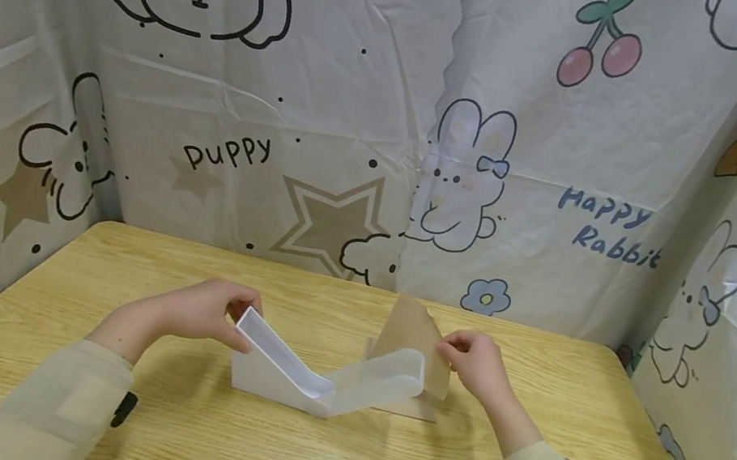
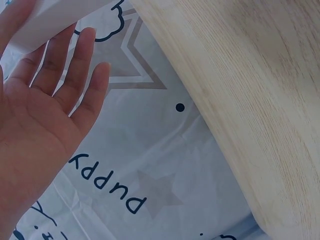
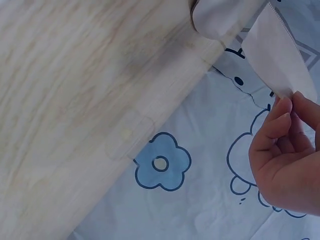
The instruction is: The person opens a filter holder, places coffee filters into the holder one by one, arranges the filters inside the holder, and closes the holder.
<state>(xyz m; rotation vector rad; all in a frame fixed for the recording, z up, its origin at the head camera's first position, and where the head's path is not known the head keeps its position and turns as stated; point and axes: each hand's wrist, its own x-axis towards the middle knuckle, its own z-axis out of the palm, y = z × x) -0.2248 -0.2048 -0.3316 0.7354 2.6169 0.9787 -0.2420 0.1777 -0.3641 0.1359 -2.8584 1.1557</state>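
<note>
A white slanted box (image 1: 267, 382) stands on the table, with a frosted see-through lid (image 1: 374, 383) folded out to the right. My left hand (image 1: 209, 310) grips the box's raised left end, thumb in front and fingers behind. In the left wrist view the other fingers of that hand (image 2: 45, 120) spread below the white box (image 2: 55, 22). Behind the lid stands a brown paper bag (image 1: 406, 331), partly hidden by it. My right hand (image 1: 479, 365) pinches the bag's right edge between thumb and forefinger. A zigzag-cut edge shows on the paper bag (image 3: 272, 50) in the right wrist view.
All of this rests on a wood-grain table (image 1: 269, 459). A printed cloth curtain (image 1: 362, 97) with cartoon animals hangs behind the table and along both sides.
</note>
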